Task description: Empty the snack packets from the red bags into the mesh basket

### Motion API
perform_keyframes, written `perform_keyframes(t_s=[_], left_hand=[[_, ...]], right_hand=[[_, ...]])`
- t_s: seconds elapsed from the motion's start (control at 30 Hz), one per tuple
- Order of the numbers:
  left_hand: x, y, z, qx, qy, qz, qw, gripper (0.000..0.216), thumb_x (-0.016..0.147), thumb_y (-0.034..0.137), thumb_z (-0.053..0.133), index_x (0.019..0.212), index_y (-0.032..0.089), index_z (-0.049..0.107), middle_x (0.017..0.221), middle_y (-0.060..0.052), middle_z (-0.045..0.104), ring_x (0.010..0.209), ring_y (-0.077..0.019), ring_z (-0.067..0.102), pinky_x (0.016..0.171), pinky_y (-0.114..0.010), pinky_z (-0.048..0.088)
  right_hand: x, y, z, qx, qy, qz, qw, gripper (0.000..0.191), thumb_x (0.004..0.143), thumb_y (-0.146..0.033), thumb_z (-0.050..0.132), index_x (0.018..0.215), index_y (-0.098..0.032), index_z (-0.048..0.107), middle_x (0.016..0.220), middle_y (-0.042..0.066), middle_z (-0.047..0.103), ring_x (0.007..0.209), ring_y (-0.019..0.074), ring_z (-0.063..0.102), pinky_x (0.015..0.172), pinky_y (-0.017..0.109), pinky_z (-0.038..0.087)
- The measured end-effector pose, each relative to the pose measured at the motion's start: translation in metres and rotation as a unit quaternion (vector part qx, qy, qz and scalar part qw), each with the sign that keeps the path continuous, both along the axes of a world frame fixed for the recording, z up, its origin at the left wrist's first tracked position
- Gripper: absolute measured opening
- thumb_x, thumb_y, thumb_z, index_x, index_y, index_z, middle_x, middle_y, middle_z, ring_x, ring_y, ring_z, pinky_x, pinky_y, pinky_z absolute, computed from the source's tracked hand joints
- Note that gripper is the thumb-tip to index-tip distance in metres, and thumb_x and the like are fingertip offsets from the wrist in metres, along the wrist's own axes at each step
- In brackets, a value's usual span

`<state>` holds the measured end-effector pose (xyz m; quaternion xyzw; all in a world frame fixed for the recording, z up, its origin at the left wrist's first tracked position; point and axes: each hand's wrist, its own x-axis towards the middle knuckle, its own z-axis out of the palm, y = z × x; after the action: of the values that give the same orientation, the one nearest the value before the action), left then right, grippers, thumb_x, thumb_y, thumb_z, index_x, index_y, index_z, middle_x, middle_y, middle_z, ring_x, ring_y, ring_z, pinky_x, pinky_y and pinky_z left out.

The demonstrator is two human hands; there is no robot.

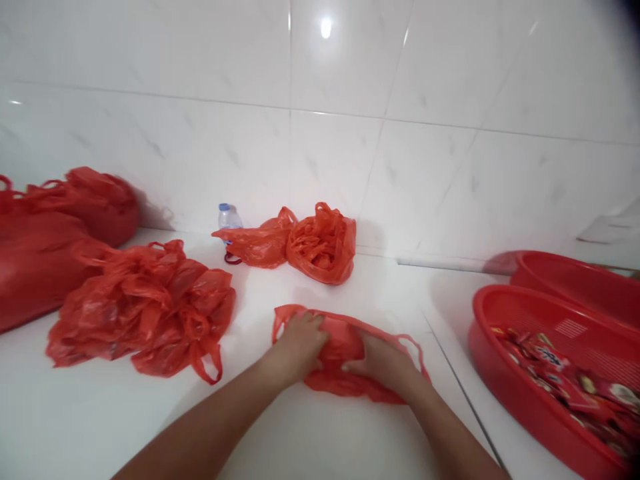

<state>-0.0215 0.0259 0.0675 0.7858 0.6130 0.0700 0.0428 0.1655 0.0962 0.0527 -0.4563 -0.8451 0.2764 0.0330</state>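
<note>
A thin red plastic bag [340, 385] lies flattened on the white surface in front of me, with a handle loop at its right end. My left hand [301, 343] is on its left part, fingers curled over the film. Opposite it, my right hand [384, 363] grips the right part, thumb apart and fingers partly sunk in the red film. Between the hands shows a smooth red patch; whether this is a packet or just the bag's film I cannot tell.
Crumpled red bags [150, 300] lie left, beside large filled red bags [45, 260]. By the tiled wall are a bundle of red bags [323, 247] and a clear bottle [225, 217] with a blue cap. At right, a red basket [487, 300] holds small packets; another red basket [565, 267] stands behind.
</note>
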Motion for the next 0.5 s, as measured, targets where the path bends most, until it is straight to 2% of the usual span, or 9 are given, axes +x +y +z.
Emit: perform_keyframes(t_s=[0.1, 0.17, 0.23, 0.3, 0.37, 0.43, 0.5], left_hand=[[-0.022, -0.005, 0.003, -0.062, -0.016, -0.011, 0.998, 0.049, 0.062, 0.010, 0.067, 0.110, 0.019, 0.064, 0.136, -0.017, 0.048, 0.122, -0.0366, 0.046, 0.095, -0.047, 0.043], [-0.030, -0.013, 0.010, -0.088, -0.025, -0.019, 0.996, 0.058, 0.061, 0.005, 0.063, 0.117, 0.021, 0.061, 0.138, -0.014, 0.047, 0.121, -0.0337, 0.049, 0.093, -0.043, 0.045], [-0.032, -0.017, 0.020, -0.095, -0.033, -0.028, 0.995, 0.059, 0.063, 0.004, 0.062, 0.119, 0.023, 0.060, 0.138, -0.012, 0.048, 0.121, -0.0327, 0.050, 0.092, -0.041, 0.046], [-0.027, -0.019, 0.026, -0.055, -0.058, -0.041, 0.996, 0.048, 0.070, 0.007, 0.060, 0.116, 0.024, 0.061, 0.134, -0.008, 0.053, 0.121, -0.0298, 0.049, 0.093, -0.040, 0.045], [-0.018, -0.018, 0.025, 0.014, -0.102, -0.076, 0.992, 0.033, 0.081, 0.012, 0.053, 0.110, 0.023, 0.063, 0.125, -0.005, 0.059, 0.115, -0.0242, 0.053, 0.094, -0.037, 0.044], [-0.007, -0.019, 0.014, 0.068, -0.142, -0.133, 0.979, 0.022, 0.085, 0.023, 0.054, 0.105, 0.022, 0.063, 0.116, -0.004, 0.062, 0.105, -0.0205, 0.058, 0.091, -0.034, 0.045], [0.004, -0.020, -0.005, 0.097, -0.157, -0.187, 0.965, 0.029, 0.080, 0.038, 0.061, 0.103, 0.020, 0.063, 0.112, -0.005, 0.063, 0.099, -0.0221, 0.059, 0.087, -0.035, 0.047]], right_hand=[[0.005, 0.012, 0.010, -0.042, 0.056, -0.010, 0.998, 0.036, 0.084, -0.047, 0.046, 0.101, -0.022, 0.065, 0.096, 0.003, 0.070, 0.084, 0.0198, 0.064, 0.072, 0.027, 0.044], [0.006, 0.018, 0.012, -0.049, 0.057, -0.024, 0.997, 0.039, 0.090, -0.043, 0.035, 0.097, -0.021, 0.066, 0.090, 0.002, 0.071, 0.080, 0.0184, 0.064, 0.071, 0.027, 0.044], [0.004, 0.020, 0.010, -0.045, 0.026, -0.048, 0.998, 0.033, 0.089, -0.039, 0.041, 0.100, -0.020, 0.065, 0.091, 0.003, 0.071, 0.080, 0.0188, 0.064, 0.069, 0.026, 0.044], [-0.001, 0.020, 0.004, -0.018, 0.008, -0.062, 0.998, 0.032, 0.085, -0.035, 0.049, 0.110, -0.020, 0.062, 0.097, 0.005, 0.070, 0.085, 0.0194, 0.064, 0.069, 0.026, 0.043], [-0.005, 0.019, -0.003, 0.020, 0.003, -0.064, 0.998, 0.038, 0.084, -0.033, 0.053, 0.119, -0.019, 0.056, 0.103, 0.007, 0.068, 0.090, 0.0199, 0.064, 0.070, 0.025, 0.042], [-0.009, 0.019, -0.011, 0.056, 0.005, -0.056, 0.997, 0.038, 0.085, -0.033, 0.052, 0.120, -0.019, 0.054, 0.102, 0.007, 0.068, 0.091, 0.0200, 0.064, 0.071, 0.026, 0.042], [-0.010, 0.019, -0.019, 0.091, 0.013, -0.048, 0.995, 0.034, 0.088, -0.033, 0.047, 0.117, -0.020, 0.055, 0.103, 0.008, 0.068, 0.092, 0.0197, 0.064, 0.072, 0.027, 0.043]])
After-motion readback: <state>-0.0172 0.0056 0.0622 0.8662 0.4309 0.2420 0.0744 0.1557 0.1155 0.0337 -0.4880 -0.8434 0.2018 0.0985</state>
